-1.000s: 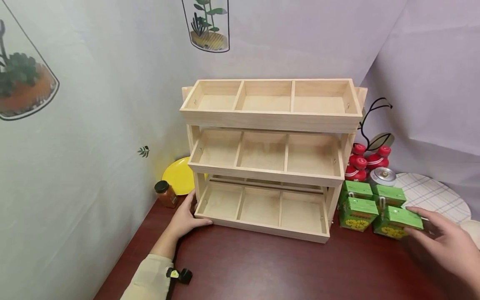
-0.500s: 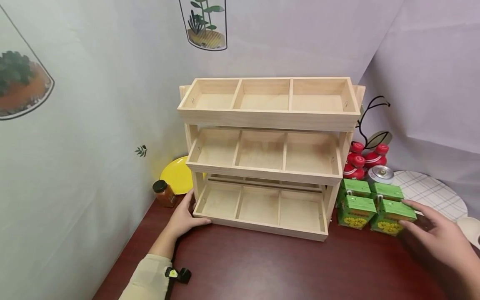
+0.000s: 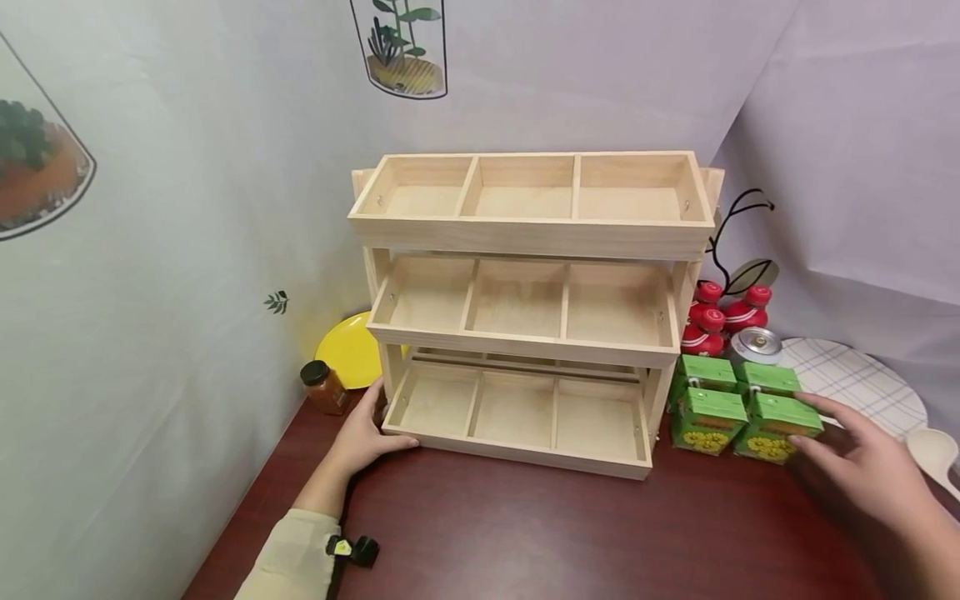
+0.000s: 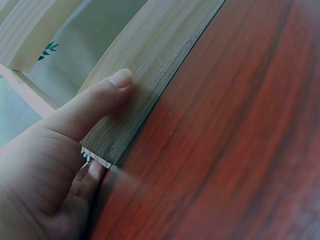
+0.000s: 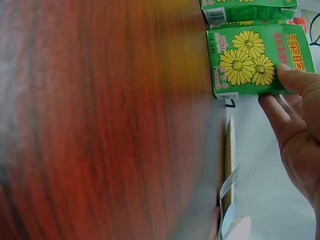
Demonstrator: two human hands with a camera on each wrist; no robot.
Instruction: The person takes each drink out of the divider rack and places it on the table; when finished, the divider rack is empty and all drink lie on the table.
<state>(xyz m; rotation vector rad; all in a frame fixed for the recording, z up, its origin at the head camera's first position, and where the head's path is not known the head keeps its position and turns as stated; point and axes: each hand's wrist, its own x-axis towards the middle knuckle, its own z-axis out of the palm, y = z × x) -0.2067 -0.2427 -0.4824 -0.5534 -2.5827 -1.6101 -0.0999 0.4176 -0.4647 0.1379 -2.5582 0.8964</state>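
A three-tier wooden rack (image 3: 517, 242) with divided trays stands on the dark red table. My left hand (image 3: 363, 437) grips its bottom tray's left corner; in the left wrist view the thumb (image 4: 107, 95) lies on the front board and the fingers go round the end. Several green drink cartons (image 3: 705, 417) with yellow flowers stand grouped to the right of the rack. My right hand (image 3: 873, 462) pinches the front right drink carton (image 5: 250, 60), thumb on its flowered face and fingers at its side. That carton stands upright beside its neighbours. Its far side is hidden.
Red-capped bottles (image 3: 705, 333) and a silver can (image 3: 756, 344) stand behind the cartons. A checked round plate (image 3: 855, 379) leans by the wall. A white spoon (image 3: 932, 454) and a fork (image 5: 227, 185) lie right. A brown jar (image 3: 324, 390) and yellow plate (image 3: 348, 350) stand left.
My right hand has shifted the front right carton a little to the left and straightened it, closer to the others. The left hand keeps its grip on the rack. The head view has drifted slightly.
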